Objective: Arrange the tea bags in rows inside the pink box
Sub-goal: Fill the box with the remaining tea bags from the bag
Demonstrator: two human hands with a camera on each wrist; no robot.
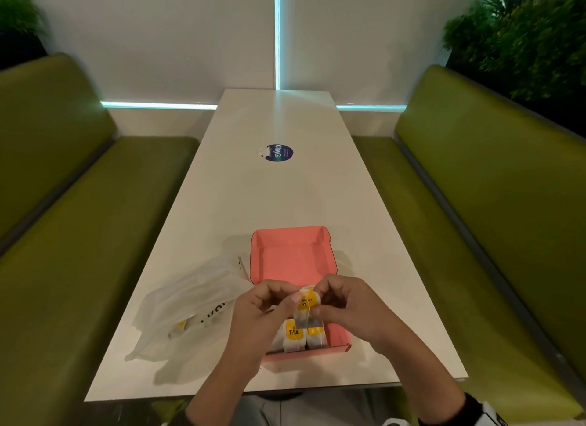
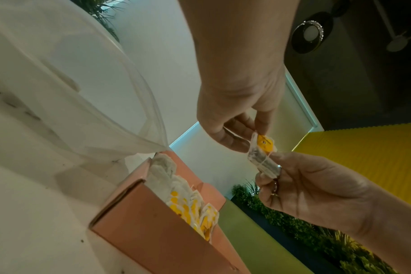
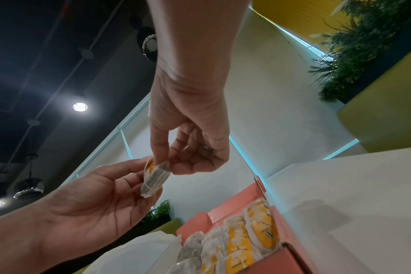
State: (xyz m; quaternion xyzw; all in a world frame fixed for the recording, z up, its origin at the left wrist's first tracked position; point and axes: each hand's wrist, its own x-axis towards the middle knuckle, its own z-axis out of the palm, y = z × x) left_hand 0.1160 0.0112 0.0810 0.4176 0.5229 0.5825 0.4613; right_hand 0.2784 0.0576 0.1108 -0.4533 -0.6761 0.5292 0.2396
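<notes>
1. Here we hold one tea bag (image 1: 307, 311) in the air between both hands, just above the near end of the pink box (image 1: 290, 257), which sits at 6 o'clock on the white table (image 1: 285, 187).
2. We judge the bag very light, soft and easily crushed: thin paper over loose leaf, with a string wound round its body and a yellow tag (image 2: 265, 144) at the top. A hard squeeze could tear it, and the string could snag.
3. The best hold, we think, is a light pinch at the edges or the folded top, not on the filled middle.
4. Our left hand (image 1: 258, 321) pinches the bag's left edge with thumb and forefinger; the other fingers are loosely curled and hold nothing else.
5. Our right hand (image 1: 350, 308) pinches the right edge and top, its fingertips (image 3: 158, 159) narrowly closed on the paper, as the right wrist view shows.
6. In the box, the placed tea bags (image 1: 299, 338) stand in a row at the 6 o'clock end, tags up; the 12 o'clock part is bare pink card.
7. A white plastic bag (image 1: 187, 308) lies at 9 o'clock of the box, touching its left wall; something yellow shows through it, perhaps more tea bags.
</notes>
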